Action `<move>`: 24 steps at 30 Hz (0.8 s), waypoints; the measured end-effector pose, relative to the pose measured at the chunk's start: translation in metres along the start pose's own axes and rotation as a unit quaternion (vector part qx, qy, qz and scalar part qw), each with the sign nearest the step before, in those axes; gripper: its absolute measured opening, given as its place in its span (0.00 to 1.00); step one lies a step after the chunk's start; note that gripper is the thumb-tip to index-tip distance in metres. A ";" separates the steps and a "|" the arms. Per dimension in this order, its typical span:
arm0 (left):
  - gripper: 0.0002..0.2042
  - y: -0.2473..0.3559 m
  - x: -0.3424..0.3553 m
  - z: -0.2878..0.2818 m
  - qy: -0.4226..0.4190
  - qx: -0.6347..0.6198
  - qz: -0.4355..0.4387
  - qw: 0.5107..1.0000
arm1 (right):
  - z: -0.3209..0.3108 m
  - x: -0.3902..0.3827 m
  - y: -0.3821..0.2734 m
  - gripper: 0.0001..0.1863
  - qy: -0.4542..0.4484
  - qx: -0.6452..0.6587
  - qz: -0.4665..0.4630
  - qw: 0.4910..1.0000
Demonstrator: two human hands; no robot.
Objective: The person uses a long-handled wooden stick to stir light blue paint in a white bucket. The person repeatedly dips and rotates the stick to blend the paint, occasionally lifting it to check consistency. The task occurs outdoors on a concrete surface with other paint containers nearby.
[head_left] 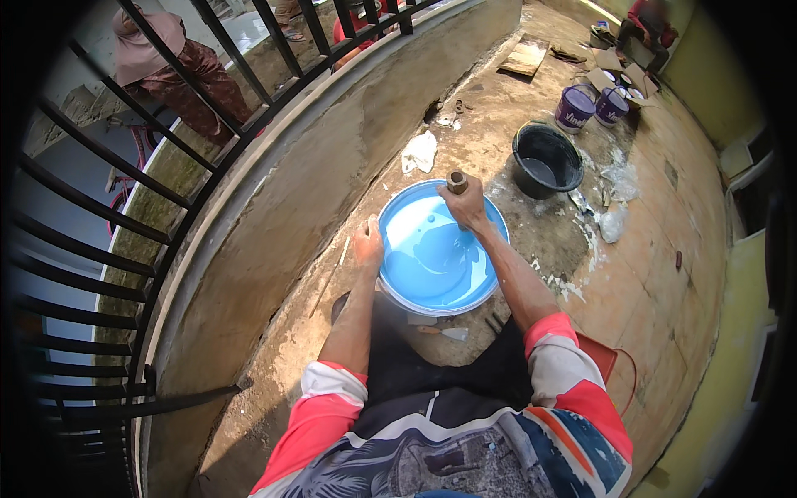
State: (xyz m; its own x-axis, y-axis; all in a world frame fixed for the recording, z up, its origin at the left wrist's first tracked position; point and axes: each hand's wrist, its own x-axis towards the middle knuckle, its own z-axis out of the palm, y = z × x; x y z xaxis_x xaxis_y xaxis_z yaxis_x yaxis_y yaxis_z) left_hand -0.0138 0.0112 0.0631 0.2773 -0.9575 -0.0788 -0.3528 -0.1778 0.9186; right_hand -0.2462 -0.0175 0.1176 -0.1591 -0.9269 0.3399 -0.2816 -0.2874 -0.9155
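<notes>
A wide bucket of light blue paint stands in front of me between my legs. My right hand is wrapped round a thick wooden stick dipped into the paint near the far right of the bucket. My left hand holds the bucket's left rim, its fingers curled. A putty knife lies on the ground just below the bucket. A thin stick lies to the left, and a crumpled white cloth lies beyond the bucket.
A black bucket, two purple pails, open boxes, plastic scraps and a red tray are on the right. A low wall with black railings curves along the left; people are beyond it and at the back right.
</notes>
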 end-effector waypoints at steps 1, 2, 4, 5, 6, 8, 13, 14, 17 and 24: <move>0.23 -0.004 0.003 -0.001 0.002 -0.005 -0.003 1.000 | 0.000 0.013 0.004 0.08 0.034 -0.026 -0.017 0.999; 0.23 -0.013 0.007 -0.003 0.006 -0.011 -0.008 1.000 | 0.005 0.025 0.004 0.08 0.066 -0.023 -0.035 0.997; 0.23 -0.011 0.006 0.002 0.001 -0.013 -0.012 1.000 | 0.005 0.043 0.015 0.09 0.126 -0.049 -0.056 0.989; 0.23 -0.009 0.005 0.001 0.000 -0.011 -0.018 1.000 | 0.009 0.050 0.019 0.09 0.146 -0.030 -0.042 0.988; 0.22 -0.007 0.004 0.001 -0.002 -0.009 -0.023 1.000 | 0.015 0.055 0.022 0.09 0.155 -0.031 -0.046 0.986; 0.22 -0.011 0.006 0.000 0.006 0.012 -0.042 0.999 | 0.035 0.060 0.023 0.08 0.162 -0.001 -0.045 0.986; 0.21 -0.013 0.004 -0.001 0.014 -0.002 -0.027 1.000 | 0.089 0.045 0.014 0.06 0.142 0.075 -0.046 0.986; 0.22 -0.020 0.007 0.000 0.022 -0.020 -0.017 0.999 | 0.102 0.039 0.008 0.05 0.131 0.109 -0.027 0.985; 0.20 -0.020 0.004 0.006 0.021 -0.073 0.005 0.997 | 0.128 0.017 -0.007 0.07 0.108 0.173 0.013 0.979; 0.19 -0.060 0.012 0.012 -0.027 -0.375 -0.078 0.923 | 0.136 -0.066 -0.040 0.10 -0.112 0.181 0.031 0.977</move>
State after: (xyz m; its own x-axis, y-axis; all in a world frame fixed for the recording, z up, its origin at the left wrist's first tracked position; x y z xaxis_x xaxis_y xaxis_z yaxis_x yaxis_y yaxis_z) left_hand 0.0002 0.0072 0.0028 0.2202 -0.9473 -0.2326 0.4115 -0.1260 0.9027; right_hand -0.0952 0.0227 0.1023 0.0576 -0.9632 0.2626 0.0807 -0.2577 -0.9629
